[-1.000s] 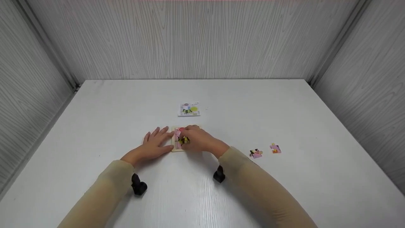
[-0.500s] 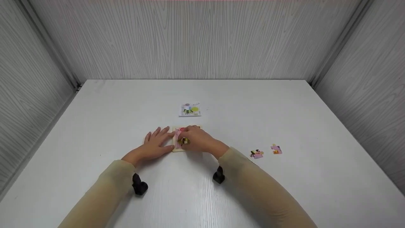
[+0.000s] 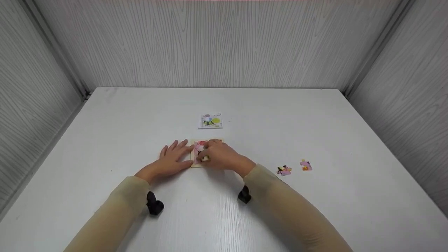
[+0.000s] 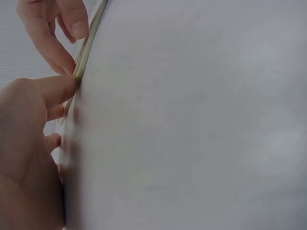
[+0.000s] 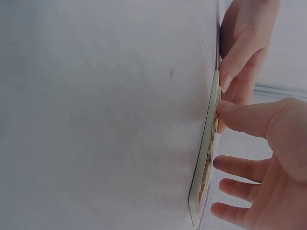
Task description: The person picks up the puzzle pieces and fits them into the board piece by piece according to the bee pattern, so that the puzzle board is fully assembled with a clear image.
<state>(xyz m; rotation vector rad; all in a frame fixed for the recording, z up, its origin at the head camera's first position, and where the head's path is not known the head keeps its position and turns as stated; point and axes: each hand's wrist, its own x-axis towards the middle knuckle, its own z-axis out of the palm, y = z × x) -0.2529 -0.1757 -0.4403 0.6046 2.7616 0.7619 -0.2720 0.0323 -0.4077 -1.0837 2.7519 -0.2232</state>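
A small wooden-framed jigsaw board (image 3: 196, 166) with a pink picture lies flat on the white table, partly covered by the right hand. Against its left edge rests my left hand (image 3: 168, 163), fingers spread, with the thumb (image 4: 62, 88) touching the frame in the left wrist view. My right hand (image 3: 223, 154) is over the board's right half. In the right wrist view its thumb (image 5: 240, 116) presses the puzzle's surface, while the other fingers extend loosely above the board. Two loose jigsaw pieces, one with a black-and-yellow print (image 3: 284, 170) and one pink-purple (image 3: 306, 165), lie to the right.
Behind the board lies a square picture card (image 3: 211, 121) with a bee-like print. White wood-grain panels (image 3: 217, 45) enclose the table (image 3: 140, 112) at the back and both sides. A black wrist camera (image 3: 154, 207) hangs under the left sleeve, another (image 3: 244, 195) under the right.
The right thumb and fingertips have shifted slightly over the board, baring more of its upper left picture. The left hand stays at the frame, and the loose pieces keep their places.
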